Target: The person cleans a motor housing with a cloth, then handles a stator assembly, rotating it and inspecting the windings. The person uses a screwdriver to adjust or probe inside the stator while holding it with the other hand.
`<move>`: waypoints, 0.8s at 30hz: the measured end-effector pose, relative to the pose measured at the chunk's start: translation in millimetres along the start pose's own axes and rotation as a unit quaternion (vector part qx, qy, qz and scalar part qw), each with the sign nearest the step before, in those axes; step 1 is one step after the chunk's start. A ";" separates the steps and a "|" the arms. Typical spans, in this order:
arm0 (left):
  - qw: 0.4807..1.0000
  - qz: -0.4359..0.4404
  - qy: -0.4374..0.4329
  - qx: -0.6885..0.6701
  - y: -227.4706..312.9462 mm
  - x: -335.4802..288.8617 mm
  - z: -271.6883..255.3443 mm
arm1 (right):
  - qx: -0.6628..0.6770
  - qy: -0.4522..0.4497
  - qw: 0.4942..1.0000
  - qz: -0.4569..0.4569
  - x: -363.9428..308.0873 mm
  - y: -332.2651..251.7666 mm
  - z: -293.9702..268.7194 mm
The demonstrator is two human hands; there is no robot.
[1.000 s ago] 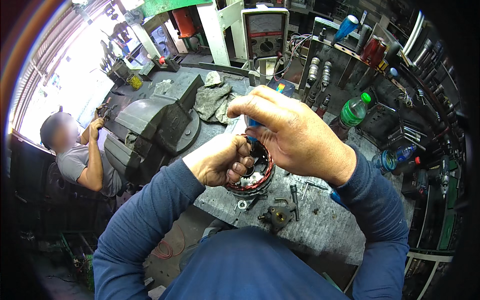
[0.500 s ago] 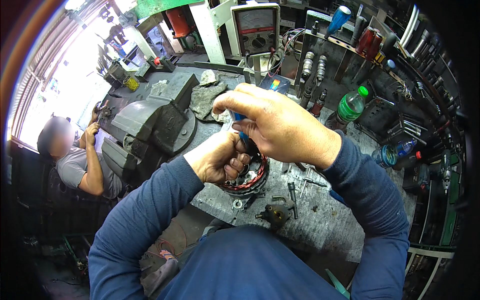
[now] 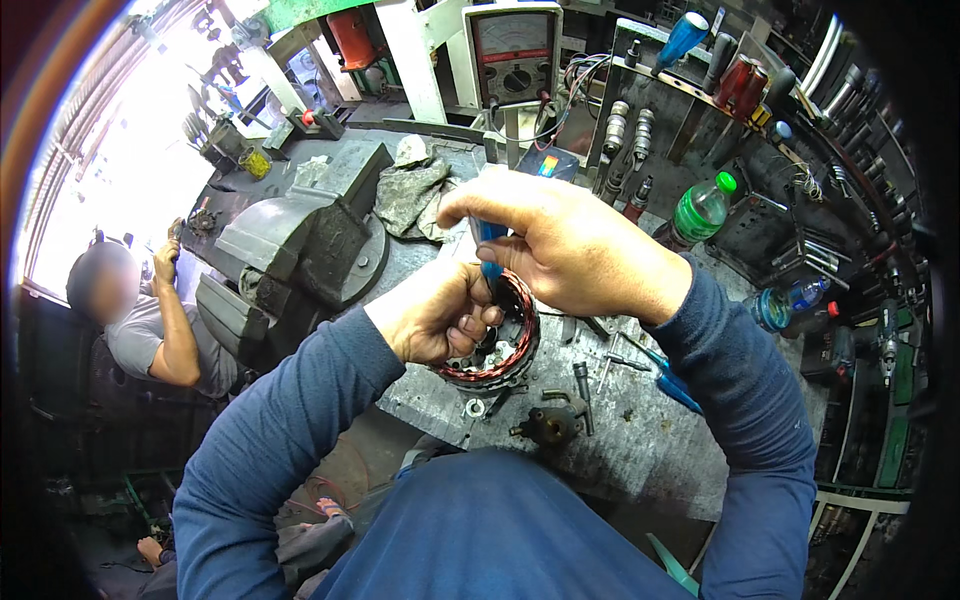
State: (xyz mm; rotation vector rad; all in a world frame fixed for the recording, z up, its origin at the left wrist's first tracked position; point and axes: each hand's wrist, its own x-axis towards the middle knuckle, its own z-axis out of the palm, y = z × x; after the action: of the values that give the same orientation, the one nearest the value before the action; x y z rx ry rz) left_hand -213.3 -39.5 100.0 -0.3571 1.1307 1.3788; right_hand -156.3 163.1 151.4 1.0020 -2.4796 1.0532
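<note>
My right hand (image 3: 585, 245) wraps over the top of an upright blue-handled screwdriver (image 3: 490, 268). Lower down, my left hand (image 3: 437, 312) has its fingers curled in a pinch at the handle's bottom end; its thumb and fingers hide the shaft and tip. Beneath both hands sits a round alternator housing with a ring of copper-red windings (image 3: 517, 352), partly covered by my left fingers. Close by on the metal bench lie a dark round part with a pipe stub (image 3: 550, 426) and a socket extension (image 3: 584, 398).
A big bench vise (image 3: 290, 245) stands left, with a grey rag (image 3: 412, 195) behind it. Beyond the vise a co-worker (image 3: 165, 330) handles something small. An analog meter (image 3: 515, 60) stands at the back. Rightward are a green-capped bottle (image 3: 700, 208) and a blue-handled tool (image 3: 678, 388).
Both hands stay at the screwdriver, my right hand shifted slightly to the right. More of the windings shows. The co-worker's hands have moved up and left.
</note>
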 end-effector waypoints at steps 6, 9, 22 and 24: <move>0.991 0.126 0.030 0.035 -15.9 -35.6 6.4 | -0.023 -0.033 0.999 0.011 2.1 -4.8 1.3; 0.949 0.232 0.054 0.205 -28.1 -70.4 -12.3 | -0.089 -0.025 0.994 0.057 5.7 -15.2 3.9; 0.626 0.592 0.142 0.488 -97.4 -1.3 -77.1 | -0.394 0.042 0.908 0.134 24.1 -41.5 27.6; 0.632 0.596 0.119 0.480 -93.4 9.8 -82.5 | -0.349 0.094 0.918 0.163 24.4 -46.1 30.8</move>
State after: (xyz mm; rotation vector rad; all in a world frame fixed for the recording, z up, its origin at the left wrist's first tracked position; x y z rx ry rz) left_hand -166.8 -120.0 16.4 1.2755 2.3267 1.4969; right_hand -141.5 106.1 165.9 0.2620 -2.5835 0.2414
